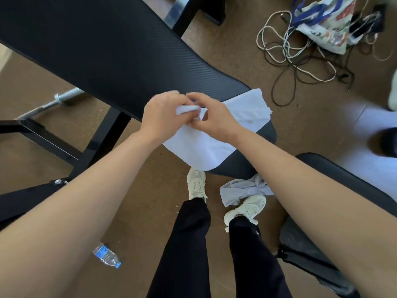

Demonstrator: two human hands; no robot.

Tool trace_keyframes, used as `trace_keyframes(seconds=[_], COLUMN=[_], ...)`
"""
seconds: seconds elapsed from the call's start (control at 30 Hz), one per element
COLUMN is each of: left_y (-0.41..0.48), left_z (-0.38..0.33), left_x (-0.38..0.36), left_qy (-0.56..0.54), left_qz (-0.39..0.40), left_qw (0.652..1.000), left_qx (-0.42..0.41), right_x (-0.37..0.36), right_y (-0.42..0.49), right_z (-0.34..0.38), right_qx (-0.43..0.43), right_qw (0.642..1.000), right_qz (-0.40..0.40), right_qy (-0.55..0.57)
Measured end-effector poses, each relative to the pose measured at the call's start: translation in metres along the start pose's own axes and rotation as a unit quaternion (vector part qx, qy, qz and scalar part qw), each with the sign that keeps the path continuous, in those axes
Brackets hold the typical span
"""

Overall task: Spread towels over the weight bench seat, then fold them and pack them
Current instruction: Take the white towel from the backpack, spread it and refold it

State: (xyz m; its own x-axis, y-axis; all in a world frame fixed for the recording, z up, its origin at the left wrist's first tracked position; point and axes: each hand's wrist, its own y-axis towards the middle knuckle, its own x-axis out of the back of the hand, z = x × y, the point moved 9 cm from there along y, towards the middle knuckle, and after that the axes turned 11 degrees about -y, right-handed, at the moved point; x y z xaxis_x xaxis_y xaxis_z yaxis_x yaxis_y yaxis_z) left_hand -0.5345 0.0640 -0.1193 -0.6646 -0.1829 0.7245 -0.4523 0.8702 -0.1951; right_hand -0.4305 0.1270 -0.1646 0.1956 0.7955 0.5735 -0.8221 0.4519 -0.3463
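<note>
While both forearms reach forward over the end of the weight bench, the left hand (163, 117) and the right hand (211, 119) meet above the seat pad (247, 160), fingers closed together on a bunched corner of a white towel (204, 145). The rest of that towel lies spread across the grey seat pad, its far edge touching the black back pad (107, 54), and one end shows several layered folds. A second white towel (242, 190) lies crumpled on the brown floor (53, 158), just beside the person's right shoe (247, 208) and below the seat. A plastic water bottle (106, 255) lies on its side on the floor at lower left. A barbell end (64, 97) shows under the bench. Tangled cables (296, 54) and a printed tote bag (328, 22) occupy the floor at upper right.
</note>
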Motion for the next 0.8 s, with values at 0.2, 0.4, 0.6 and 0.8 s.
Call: trace_keyframes(seconds=[0.2,0.4,0.6,0.8], left_y=[-0.006,-0.049,-0.049,-0.044], left_z=[0.045,0.06,0.024,0.031], left_x=[-0.012,-0.075,-0.099,-0.076], left_qy=[-0.16,-0.213,-0.345,-0.415], left_qz=[0.01,0.143,0.142,0.011], left_qw=[0.98,0.947,0.913,0.878], left_qx=[0.118,0.195,0.167,0.238], right_x=[0.028,0.048,0.04,0.037], right_y=[-0.003,-0.039,-0.067,-0.078], right_z=[-0.033,-0.051,-0.044,-0.048], right_qx=[-0.093,-0.112,-0.096,-0.105], right_qw=[0.992,0.976,0.977,0.992], right_qz=[-0.052,-0.074,0.003,0.062], right_qy=[0.067,0.17,0.191,0.04])
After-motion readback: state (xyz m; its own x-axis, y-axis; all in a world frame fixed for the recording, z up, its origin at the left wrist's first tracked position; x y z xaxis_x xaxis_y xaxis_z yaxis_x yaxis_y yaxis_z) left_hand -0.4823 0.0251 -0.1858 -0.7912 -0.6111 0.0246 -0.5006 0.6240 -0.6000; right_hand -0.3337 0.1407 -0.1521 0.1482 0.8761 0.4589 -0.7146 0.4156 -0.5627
